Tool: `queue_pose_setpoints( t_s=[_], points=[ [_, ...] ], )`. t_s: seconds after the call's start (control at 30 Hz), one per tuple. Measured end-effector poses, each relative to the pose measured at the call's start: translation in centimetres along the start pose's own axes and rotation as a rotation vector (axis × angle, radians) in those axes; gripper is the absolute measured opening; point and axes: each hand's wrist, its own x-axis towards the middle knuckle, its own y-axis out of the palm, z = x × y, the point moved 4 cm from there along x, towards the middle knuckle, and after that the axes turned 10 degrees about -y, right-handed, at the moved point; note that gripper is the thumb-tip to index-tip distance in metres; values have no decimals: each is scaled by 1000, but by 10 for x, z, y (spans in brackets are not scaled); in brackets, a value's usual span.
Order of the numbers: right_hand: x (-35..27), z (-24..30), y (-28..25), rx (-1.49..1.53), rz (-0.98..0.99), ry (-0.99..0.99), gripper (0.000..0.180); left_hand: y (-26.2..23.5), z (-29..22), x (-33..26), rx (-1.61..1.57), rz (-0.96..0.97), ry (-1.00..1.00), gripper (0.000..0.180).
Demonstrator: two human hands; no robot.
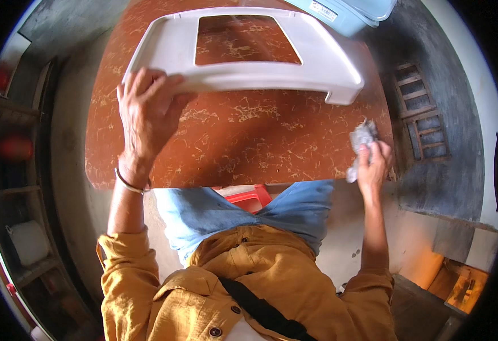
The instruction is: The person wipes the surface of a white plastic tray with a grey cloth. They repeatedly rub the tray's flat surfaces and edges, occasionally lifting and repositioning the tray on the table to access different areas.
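A white plastic frame-like panel [249, 77], with a large rectangular opening, is at the far side of a reddish-brown marbled table [249, 136]. My left hand [149, 108] has its fingers curled over the panel's near left corner, gripping it. At the table's right edge, my right hand [375, 162] is closed around a crumpled grey-white cloth [364, 135]. The cloth bunches out above and below the fingers. The panel's right near corner has a short bent-down lip, apart from the right hand.
A light blue plastic bin [345, 14] stands at the far right corner of the table. Below the near edge a red stool [249, 199] shows between my legs. Shelves [18, 193] line the left side. A wooden rack [422, 113] is by the right wall.
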Motion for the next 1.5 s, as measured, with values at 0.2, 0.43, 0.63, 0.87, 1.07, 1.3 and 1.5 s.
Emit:
queue_pose_setpoints(
  t_s=[0.2, 0.43, 0.63, 0.87, 1.07, 1.3, 1.5],
  points=[
    [-14, 231, 15, 571, -15, -426, 20, -8, 3, 45, -12, 49, 107, 28],
    [-86, 458, 34, 1323, 601, -869, 18, -22, 10, 76, -166, 173, -63, 27],
    [-21, 389, 0, 1904, 794, -459, 19, -40, 27, 47, 9, 38, 162, 26],
    [69, 205, 1, 967, 56, -322, 19, -47, 10, 46, 26, -103, 60, 28],
    [33, 207, 21, 433, 188, -552, 28, -67, -1, 73, -101, -107, -136, 31],
    [98, 173, 24, 741, 4, -342, 28, -81, 43, 81, -636, -26, -557, 46],
    [79, 143, 47, 481, 152, -332, 30, -51, 67, 48, -1140, 200, -752, 16]
  ],
)
